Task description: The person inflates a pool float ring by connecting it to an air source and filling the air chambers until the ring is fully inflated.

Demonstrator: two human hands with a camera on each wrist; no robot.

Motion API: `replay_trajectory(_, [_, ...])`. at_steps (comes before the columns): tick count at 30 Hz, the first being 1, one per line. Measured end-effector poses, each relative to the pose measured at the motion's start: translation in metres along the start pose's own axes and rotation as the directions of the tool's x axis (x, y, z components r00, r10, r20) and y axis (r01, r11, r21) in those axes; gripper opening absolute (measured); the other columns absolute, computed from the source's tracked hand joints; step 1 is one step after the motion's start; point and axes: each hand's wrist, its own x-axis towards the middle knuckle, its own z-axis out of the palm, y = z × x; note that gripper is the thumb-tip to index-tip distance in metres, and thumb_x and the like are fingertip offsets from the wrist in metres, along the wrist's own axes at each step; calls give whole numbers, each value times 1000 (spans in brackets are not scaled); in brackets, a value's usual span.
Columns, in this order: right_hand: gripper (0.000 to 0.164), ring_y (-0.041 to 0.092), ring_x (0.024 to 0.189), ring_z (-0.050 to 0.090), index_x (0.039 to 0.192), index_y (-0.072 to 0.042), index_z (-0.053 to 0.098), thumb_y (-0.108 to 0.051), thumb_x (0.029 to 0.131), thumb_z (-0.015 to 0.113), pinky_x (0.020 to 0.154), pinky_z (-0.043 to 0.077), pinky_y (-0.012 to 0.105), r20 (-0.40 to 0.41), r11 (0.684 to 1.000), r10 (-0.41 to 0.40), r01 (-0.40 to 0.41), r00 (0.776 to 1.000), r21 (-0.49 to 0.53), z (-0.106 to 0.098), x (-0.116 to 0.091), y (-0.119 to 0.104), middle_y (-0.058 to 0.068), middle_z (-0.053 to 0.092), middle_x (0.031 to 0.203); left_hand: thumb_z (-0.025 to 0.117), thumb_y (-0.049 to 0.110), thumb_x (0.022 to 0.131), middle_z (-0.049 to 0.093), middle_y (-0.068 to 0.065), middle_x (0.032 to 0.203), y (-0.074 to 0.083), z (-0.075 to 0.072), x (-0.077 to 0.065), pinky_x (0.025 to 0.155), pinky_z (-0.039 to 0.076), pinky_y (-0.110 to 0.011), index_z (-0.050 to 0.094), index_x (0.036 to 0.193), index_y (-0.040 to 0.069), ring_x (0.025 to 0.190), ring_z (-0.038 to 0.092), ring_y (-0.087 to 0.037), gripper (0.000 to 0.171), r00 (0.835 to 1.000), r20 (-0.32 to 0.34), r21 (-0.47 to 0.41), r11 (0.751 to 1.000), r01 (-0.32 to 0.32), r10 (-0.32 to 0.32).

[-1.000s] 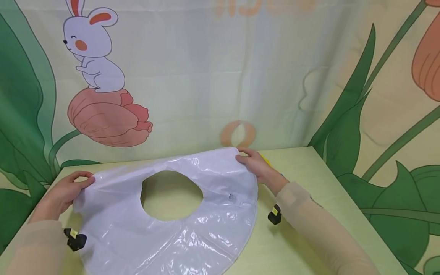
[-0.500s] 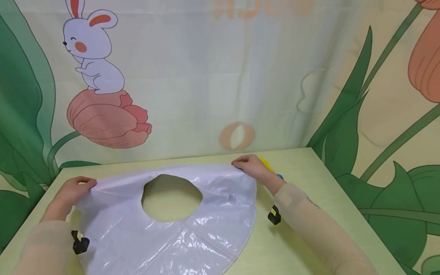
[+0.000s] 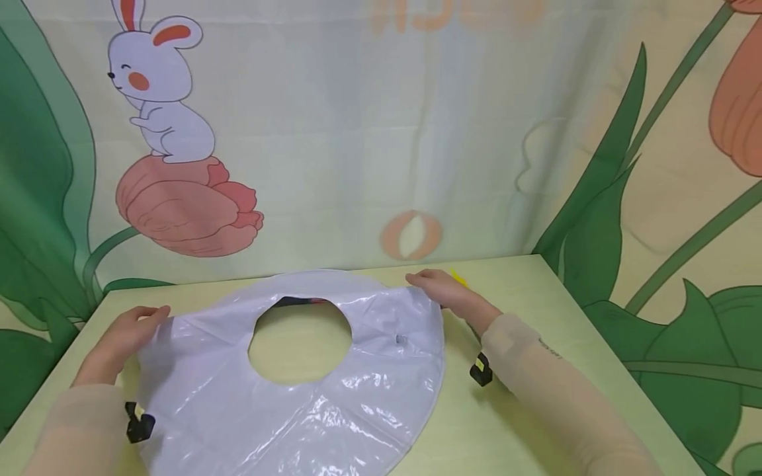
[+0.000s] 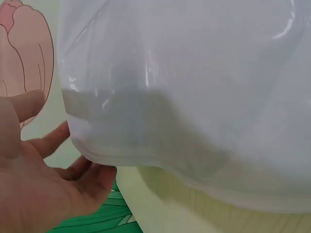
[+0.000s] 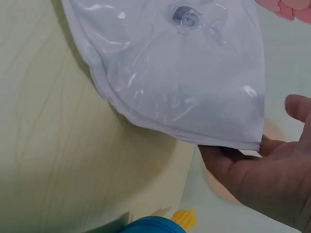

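A flat, glossy white swim ring [image 3: 381, 390] without air in it spreads over the table, its round hole near the middle. A small clear valve [image 5: 188, 19] shows on its right part. At the ring's far left edge is my left hand [image 3: 124, 337], fingers tucked under the rim and thumb held off it in the left wrist view. My right hand [image 3: 446, 292] is at the far right edge; its fingers go behind the sheet, and the thumb stands apart from it. Part of the ring [image 3: 321, 281] extends beyond the hands towards the back.
The pale table [image 3: 524, 291] ends at a printed curtain [image 3: 333, 165] close behind the ring. By my right hand lies a blue object [image 5: 153, 225] with a yellow ribbed tip [image 5: 184, 218]. Something dark and red [image 3: 297, 301] shows through the hole's far rim.
Both hands have come down from the raised, stretched far edge, and the thumbs have let go. The ring's middle back part now shows further back, with a dark and red thing visible through the hole.
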Motion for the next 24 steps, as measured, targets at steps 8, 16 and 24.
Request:
replay_trajectory(8, [33, 41, 134, 47, 124, -1, 67, -11, 93, 72, 111, 36, 52, -156, 888, -359, 285, 920, -361, 16, -5, -1, 22, 54, 142, 68, 15, 95, 37, -42, 136, 6, 25, 10, 97, 27, -77, 53, 134, -5, 122, 35, -61, 46, 907, -273, 256, 933, -254, 322])
replay_trajectory(16, [24, 33, 126, 58, 118, -11, 73, -9, 94, 69, 111, 17, 74, -32, 697, -424, 303, 905, -650, 29, -15, -15, 8, 70, 126, 79, 12, 87, 47, -35, 129, 21, 39, 3, 90, 35, -77, 61, 127, 1, 114, 42, -56, 45, 895, -103, 373, 851, -369, 433])
replay_trajectory(24, [26, 29, 116, 63, 121, -6, 70, -11, 95, 70, 103, 47, 44, 86, 706, -356, 328, 930, -628, 35, -23, -15, 9, 70, 120, 85, 15, 81, 47, -41, 132, 18, 41, 3, 99, 34, -75, 59, 129, -6, 121, 43, -59, 58, 912, 52, 429, 816, -389, 407])
